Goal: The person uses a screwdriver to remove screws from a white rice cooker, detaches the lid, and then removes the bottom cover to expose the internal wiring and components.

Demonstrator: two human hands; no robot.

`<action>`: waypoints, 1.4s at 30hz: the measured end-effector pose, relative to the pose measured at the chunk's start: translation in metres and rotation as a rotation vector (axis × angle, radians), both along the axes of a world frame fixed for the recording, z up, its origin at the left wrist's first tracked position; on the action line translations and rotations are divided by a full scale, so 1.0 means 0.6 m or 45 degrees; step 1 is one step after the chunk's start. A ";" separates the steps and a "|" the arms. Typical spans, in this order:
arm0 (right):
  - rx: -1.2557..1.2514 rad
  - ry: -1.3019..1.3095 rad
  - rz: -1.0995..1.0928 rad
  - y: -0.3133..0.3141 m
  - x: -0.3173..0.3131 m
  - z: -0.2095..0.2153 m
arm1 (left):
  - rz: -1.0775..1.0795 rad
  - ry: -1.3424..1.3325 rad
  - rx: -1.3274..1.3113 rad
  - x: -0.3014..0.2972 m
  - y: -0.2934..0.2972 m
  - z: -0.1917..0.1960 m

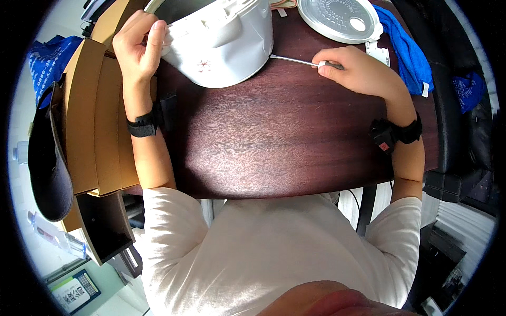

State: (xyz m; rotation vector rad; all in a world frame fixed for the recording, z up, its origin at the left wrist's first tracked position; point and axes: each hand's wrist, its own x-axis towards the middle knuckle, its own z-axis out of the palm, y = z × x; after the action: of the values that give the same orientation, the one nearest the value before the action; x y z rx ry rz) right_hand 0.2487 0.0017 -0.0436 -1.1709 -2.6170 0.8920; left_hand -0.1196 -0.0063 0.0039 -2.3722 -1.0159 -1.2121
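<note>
A white rice cooker body (pixel 232 52) with a small flower print leans on the dark wooden table at the far left, its open top partly cut off by the picture's edge. My left hand (pixel 138 45) is closed on the left side of its rim, the thumb raised along the edge. My right hand (pixel 356 68) grips a screwdriver (pixel 295 60) by its handle. The thin metal shaft points left, and its tip meets the cooker's lower right edge. Whether it sits in a screw or gap there is too small to tell.
Beyond my right hand lie a round grey-white lid (pixel 340 18), a small white part (pixel 377 52) and a blue cloth (pixel 403 47). Cardboard boxes (pixel 84 121) with a dark cap (pixel 47 158) stand left of the table (pixel 284 142). A black chair (pixel 453 105) is at the right.
</note>
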 end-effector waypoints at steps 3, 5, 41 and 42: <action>-0.015 0.004 0.011 -0.001 -0.008 -0.001 | 0.082 -0.140 0.013 0.006 -0.017 -0.010; -0.042 -0.013 0.033 -0.003 -0.015 0.002 | 0.126 -0.033 0.058 0.018 -0.036 -0.010; -0.301 -0.517 -0.241 -0.003 -0.123 0.258 | 0.659 -0.336 -0.437 0.030 0.106 0.097; -0.245 -0.418 -0.202 0.003 -0.116 0.235 | 0.644 -0.331 -0.346 0.015 0.104 0.096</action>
State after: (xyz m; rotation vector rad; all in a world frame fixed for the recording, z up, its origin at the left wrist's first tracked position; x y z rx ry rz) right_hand 0.1789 0.0037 0.0976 -1.6790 -2.6748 1.0129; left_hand -0.1106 0.0560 0.0614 -1.9680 -1.8308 -1.2573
